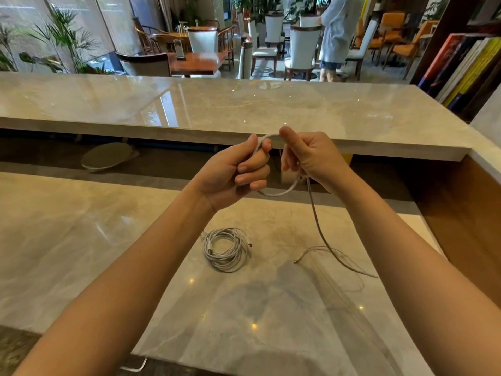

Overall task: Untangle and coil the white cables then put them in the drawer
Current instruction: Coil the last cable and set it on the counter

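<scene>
A white cable (315, 221) is held up above the marble counter (81, 253) between both hands. My left hand (238, 169) is closed on a small loop of it. My right hand (311, 156) pinches the cable a short way along, thumb raised. A short arc of cable hangs between the hands, and the rest drops from my right hand to the counter, where its plug end (296, 261) lies. A second white cable (226, 249) lies coiled flat on the counter below my hands. No drawer shows in this view.
A raised marble ledge (217, 104) runs across behind my hands, with a dark gap under it. Books (461, 66) stand on a shelf at the right. Beyond are chairs, tables, plants and a standing person (336, 36).
</scene>
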A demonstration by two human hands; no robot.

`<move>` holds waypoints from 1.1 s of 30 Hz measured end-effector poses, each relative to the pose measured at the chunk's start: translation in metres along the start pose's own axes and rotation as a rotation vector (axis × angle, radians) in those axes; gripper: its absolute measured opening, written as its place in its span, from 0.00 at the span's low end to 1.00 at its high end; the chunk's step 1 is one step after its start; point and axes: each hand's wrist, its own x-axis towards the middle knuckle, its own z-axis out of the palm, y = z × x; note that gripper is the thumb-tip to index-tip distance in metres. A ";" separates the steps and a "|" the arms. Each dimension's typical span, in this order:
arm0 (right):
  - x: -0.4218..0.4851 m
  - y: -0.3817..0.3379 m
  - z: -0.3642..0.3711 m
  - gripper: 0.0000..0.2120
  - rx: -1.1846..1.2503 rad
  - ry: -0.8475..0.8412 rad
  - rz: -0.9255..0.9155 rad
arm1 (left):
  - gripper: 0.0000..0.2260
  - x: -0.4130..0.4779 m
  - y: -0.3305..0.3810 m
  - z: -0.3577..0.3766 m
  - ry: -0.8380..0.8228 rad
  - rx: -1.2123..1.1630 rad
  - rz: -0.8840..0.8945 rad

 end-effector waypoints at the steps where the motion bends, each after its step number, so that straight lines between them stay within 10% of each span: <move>1: 0.000 0.002 0.001 0.26 -0.006 0.010 0.020 | 0.15 0.000 -0.002 -0.001 -0.029 -0.069 -0.007; 13: 0.000 0.009 0.015 0.28 0.298 0.236 0.141 | 0.16 -0.001 -0.018 0.001 0.090 -0.161 0.095; 20: -0.016 0.050 0.016 0.19 -0.073 -0.024 0.267 | 0.16 0.004 0.013 0.004 0.199 -0.231 0.391; 26: -0.040 0.050 0.028 0.14 -0.644 -0.176 0.096 | 0.11 0.005 0.010 -0.002 0.649 0.725 0.389; 33: -0.030 -0.006 0.011 0.04 -0.685 -0.132 -0.293 | 0.13 -0.002 -0.032 -0.011 0.562 1.114 -0.002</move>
